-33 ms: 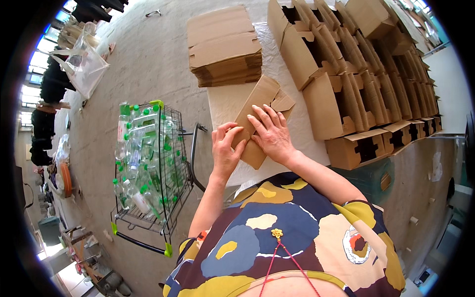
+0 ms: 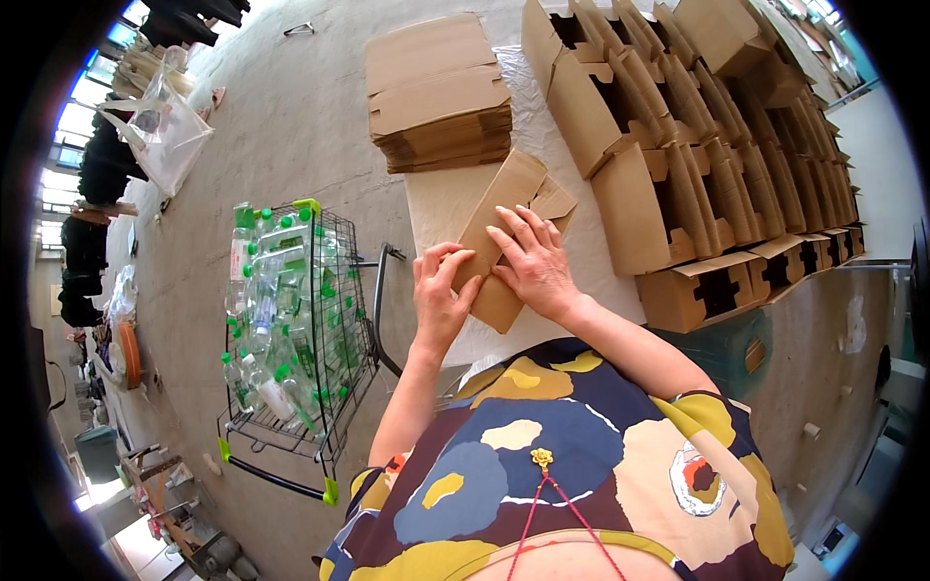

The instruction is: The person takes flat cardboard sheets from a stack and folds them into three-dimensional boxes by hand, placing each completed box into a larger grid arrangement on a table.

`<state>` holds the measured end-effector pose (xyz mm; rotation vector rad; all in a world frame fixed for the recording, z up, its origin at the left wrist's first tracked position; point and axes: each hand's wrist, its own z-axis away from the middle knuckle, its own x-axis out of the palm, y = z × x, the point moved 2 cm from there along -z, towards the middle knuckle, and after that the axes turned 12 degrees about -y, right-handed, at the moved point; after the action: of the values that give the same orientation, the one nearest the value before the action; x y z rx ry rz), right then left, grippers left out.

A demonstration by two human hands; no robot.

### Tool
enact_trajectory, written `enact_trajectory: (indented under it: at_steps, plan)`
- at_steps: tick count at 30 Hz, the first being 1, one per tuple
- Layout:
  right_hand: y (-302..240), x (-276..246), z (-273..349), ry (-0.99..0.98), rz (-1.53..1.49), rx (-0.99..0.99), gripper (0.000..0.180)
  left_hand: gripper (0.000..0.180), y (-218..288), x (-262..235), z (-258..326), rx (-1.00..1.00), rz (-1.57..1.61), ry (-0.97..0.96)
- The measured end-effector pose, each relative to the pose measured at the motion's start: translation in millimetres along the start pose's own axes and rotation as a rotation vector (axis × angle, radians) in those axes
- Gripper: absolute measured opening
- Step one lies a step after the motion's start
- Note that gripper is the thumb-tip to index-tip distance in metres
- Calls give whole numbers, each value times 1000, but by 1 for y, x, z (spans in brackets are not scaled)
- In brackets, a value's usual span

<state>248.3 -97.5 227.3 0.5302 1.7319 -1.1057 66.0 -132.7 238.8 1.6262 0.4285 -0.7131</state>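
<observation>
A brown cardboard box [image 2: 504,200], narrow and partly folded, lies tilted on the white-covered surface in front of me. My left hand [image 2: 443,290] is closed on its left edge, fingers bent over and thumb against the near part. Across its right side lies my right hand [image 2: 533,263], fingers stretched out and a little apart, thumb beside a dark slot. A small flap [image 2: 552,201] sticks out at the box's right, beyond the right fingertips. The underside of the box is hidden.
A stack of flat cardboard [image 2: 438,87] lies beyond the box. Rows of folded open boxes [image 2: 630,208] fill the right side, one box [image 2: 722,39] on top. At left stands a wire cart [image 2: 334,387] of green-capped plastic bottles [image 2: 276,300], its dark handle close to my left forearm.
</observation>
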Motion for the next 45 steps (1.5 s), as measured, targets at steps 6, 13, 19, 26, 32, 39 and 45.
enact_trajectory:
  at_steps: [6,13,19,26,32,39,45]
  plan:
    - [30,-41,7,303,-342,88,25,43,-2,-19,-24,28,-22,39]
    - [59,-9,58,-635,-788,524,53,52,-11,-21,-124,170,-98,10]
    - [14,10,70,-989,-862,271,92,53,-31,26,-191,162,-83,-210]
    - [23,31,81,-949,-1362,491,103,27,-52,32,-201,-9,454,-497]
    - [20,30,76,-857,-1663,508,99,14,-87,-4,-169,41,267,18]
    - [23,0,64,-366,-1601,689,72,12,-105,-29,-106,-255,514,395]
    - [89,-27,36,1,-788,524,50,22,-60,-3,-32,-233,265,343]
